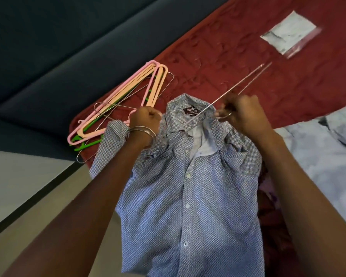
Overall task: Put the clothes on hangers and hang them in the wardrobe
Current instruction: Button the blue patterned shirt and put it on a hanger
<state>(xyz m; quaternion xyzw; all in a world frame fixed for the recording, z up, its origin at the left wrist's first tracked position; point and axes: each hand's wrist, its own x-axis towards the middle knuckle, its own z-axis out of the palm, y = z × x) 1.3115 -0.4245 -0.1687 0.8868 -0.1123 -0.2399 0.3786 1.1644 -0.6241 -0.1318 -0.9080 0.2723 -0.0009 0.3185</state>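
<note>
You are working a thin wire hanger into the neck of the dotted shirt, which lies face up across the near edge of the bed with its collar pointing toward the middle. Your right hand has a closed grip on the hanger close to the collar, and most of the wire sticks out over the red cover. Your left hand has its fingers curled tight round the shirt's shoulder, bunching the cloth. To do this well, I think you should hold the collar open, slide one wire arm down into that shoulder, then tip the other arm in, going slowly so the top button does not pull. The spare hangers lie in a pile by the bed's left edge. A clear zip bag sits toward the far side of the bed, with something pale inside; I cannot tell what. Another pale garment waits by the right edge.
</note>
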